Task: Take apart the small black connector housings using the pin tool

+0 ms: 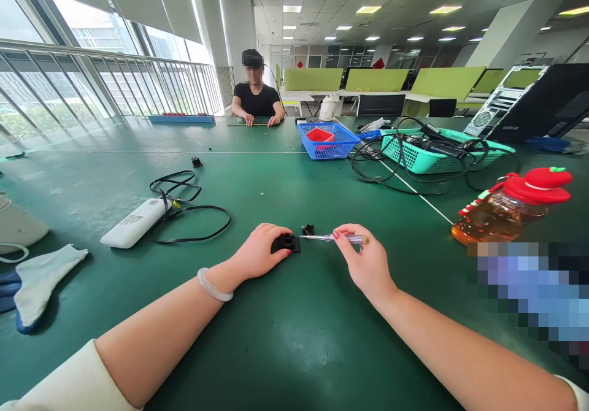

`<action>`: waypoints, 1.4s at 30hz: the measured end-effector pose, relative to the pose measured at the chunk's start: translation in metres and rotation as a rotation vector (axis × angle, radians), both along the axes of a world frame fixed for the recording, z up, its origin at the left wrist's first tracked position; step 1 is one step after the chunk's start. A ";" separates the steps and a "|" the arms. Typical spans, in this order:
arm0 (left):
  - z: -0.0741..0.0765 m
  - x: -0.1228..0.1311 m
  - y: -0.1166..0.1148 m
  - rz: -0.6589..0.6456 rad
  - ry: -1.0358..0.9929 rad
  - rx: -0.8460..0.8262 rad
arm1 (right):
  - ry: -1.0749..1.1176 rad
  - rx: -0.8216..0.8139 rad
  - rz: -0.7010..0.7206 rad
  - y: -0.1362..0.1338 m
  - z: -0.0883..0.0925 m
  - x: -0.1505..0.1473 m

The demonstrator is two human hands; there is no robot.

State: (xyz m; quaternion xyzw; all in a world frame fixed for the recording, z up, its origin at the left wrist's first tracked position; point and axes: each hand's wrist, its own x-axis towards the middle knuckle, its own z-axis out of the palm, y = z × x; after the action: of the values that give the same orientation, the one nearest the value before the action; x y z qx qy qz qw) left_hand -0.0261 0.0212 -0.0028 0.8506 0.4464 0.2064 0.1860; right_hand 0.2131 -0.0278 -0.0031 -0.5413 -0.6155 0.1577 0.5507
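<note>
Screwdriver (332,237) right of device (291,243)

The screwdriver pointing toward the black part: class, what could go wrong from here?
The screwdriver, held in the right hand, points toward the left hand on the black part; a slip might jab that hand. The small black piece near the tip could get knocked away.

A small black box (289,245) sits just below frame centre; right of it, a clear-handled screwdriver (328,238) lies near-level, tip leftward.
</note>
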 end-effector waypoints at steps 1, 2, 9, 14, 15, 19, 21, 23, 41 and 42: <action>0.000 0.000 0.000 -0.001 0.002 -0.003 | -0.018 0.008 0.026 -0.001 0.000 -0.001; 0.000 0.000 0.000 -0.002 0.001 -0.004 | -0.039 0.014 0.051 -0.002 -0.001 -0.003; 0.001 0.001 0.001 -0.015 0.001 -0.004 | -0.150 0.083 0.140 0.000 -0.007 -0.005; 0.000 0.000 0.001 -0.009 0.006 -0.009 | -0.239 0.089 0.156 -0.002 -0.007 -0.006; 0.000 0.000 0.002 -0.012 0.006 -0.009 | -0.257 0.103 0.162 -0.004 -0.006 -0.007; -0.001 0.000 0.002 -0.011 0.012 -0.016 | -0.279 0.180 0.160 -0.012 -0.001 -0.009; -0.001 0.000 0.003 -0.011 0.014 -0.016 | -0.273 0.213 0.143 -0.014 0.000 -0.008; -0.002 0.000 0.003 -0.016 0.015 -0.008 | -0.296 0.255 0.141 -0.015 0.000 -0.008; -0.002 0.000 0.002 -0.075 0.086 0.117 | -0.521 0.515 0.364 -0.028 0.006 -0.017; -0.002 -0.001 0.002 -0.089 0.093 0.130 | -0.528 0.518 0.369 -0.028 0.006 -0.017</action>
State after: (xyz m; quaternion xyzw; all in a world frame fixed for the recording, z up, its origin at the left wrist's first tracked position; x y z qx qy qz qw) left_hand -0.0268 0.0231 -0.0045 0.8885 0.4022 0.1866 0.1184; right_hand 0.1959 -0.0558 0.0027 -0.2872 -0.8417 -0.0506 0.4545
